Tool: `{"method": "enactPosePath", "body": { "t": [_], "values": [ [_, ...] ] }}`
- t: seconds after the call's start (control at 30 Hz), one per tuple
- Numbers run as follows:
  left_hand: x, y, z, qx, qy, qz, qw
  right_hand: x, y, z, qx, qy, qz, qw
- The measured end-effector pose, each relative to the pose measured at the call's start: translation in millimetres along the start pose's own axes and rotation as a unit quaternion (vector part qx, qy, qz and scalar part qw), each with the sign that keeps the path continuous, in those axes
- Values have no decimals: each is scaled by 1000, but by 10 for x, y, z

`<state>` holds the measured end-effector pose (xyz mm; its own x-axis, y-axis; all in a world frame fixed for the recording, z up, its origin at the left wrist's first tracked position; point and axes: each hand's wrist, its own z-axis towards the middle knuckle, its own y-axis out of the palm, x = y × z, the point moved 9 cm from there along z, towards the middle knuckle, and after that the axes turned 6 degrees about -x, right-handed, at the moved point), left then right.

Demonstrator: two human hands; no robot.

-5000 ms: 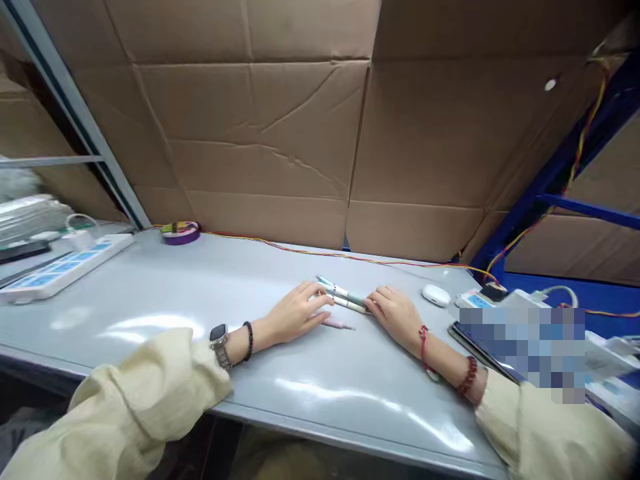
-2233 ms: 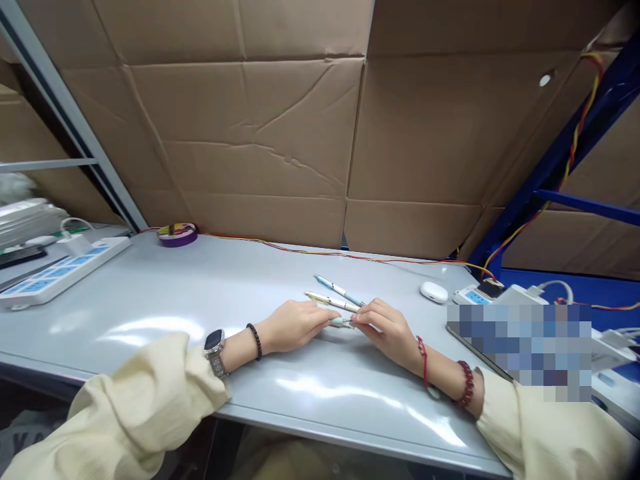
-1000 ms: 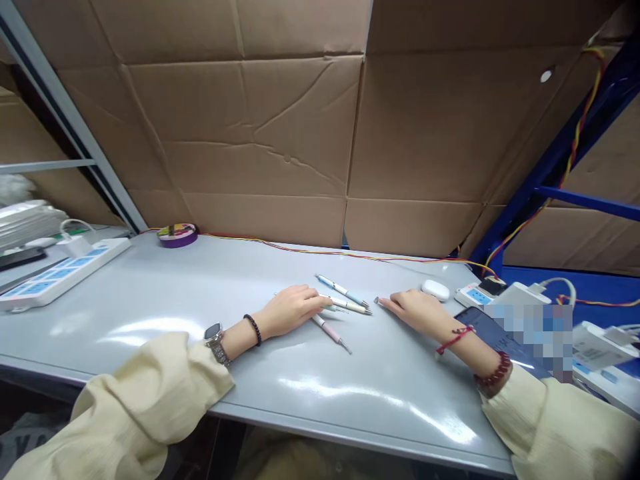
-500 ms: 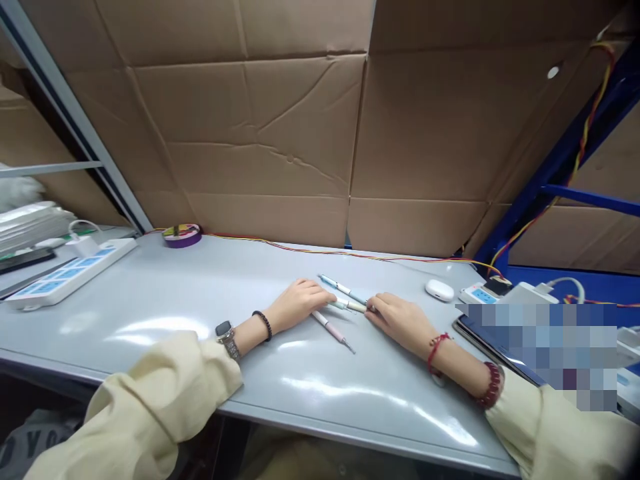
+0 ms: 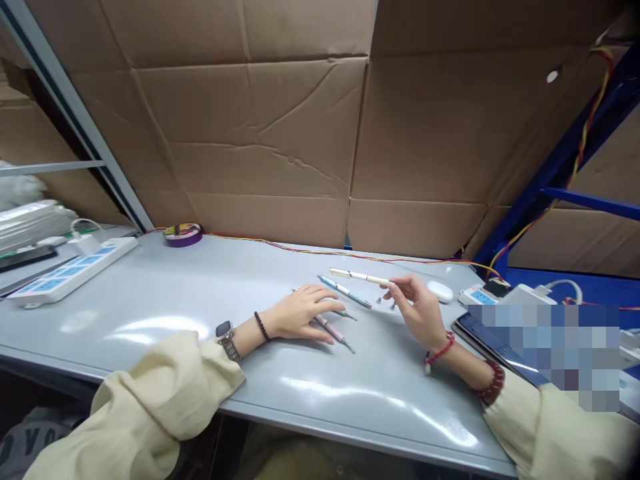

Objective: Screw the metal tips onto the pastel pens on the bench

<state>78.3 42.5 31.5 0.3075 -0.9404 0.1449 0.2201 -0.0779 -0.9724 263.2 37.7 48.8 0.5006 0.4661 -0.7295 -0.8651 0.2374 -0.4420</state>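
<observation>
Raised a little over the grey table, a cream pen (image 5: 361, 275) is pinched at its right end by my right hand (image 5: 417, 308). My left hand (image 5: 300, 312) rests over the pens with its fingers apart. Below its fingers a pink and white pen (image 5: 336, 331) slants down to the right. Another pen (image 5: 349, 315), mostly hidden, has its tip poking out past my left fingertips. Between my hands lies a blue and white pen (image 5: 345, 291). Two small grey pieces (image 5: 379, 300) are near my right fingertips, too small to make out.
A white earphone case (image 5: 440, 291) sits right of my right hand, with a dark tablet (image 5: 495, 347) nearer me. Purple tape (image 5: 183, 235) and a white power strip (image 5: 75, 270) are at left. Thin wires run along the cardboard at the back.
My right hand has moved up and right, lifting the cream pen from among the others. My left hand has opened and shifted slightly down, over the pens.
</observation>
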Motion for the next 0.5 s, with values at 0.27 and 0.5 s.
{"method": "enactPosePath", "body": {
  "t": [0.27, 0.5],
  "values": [
    [7, -9, -28, 33, -5, -8, 999, 24, -67, -27, 54, 6, 109, 993],
    [-150, -23, -28, 41, -60, 15, 997, 0, -77, -29, 66, 8, 123, 990]
  ]
}}
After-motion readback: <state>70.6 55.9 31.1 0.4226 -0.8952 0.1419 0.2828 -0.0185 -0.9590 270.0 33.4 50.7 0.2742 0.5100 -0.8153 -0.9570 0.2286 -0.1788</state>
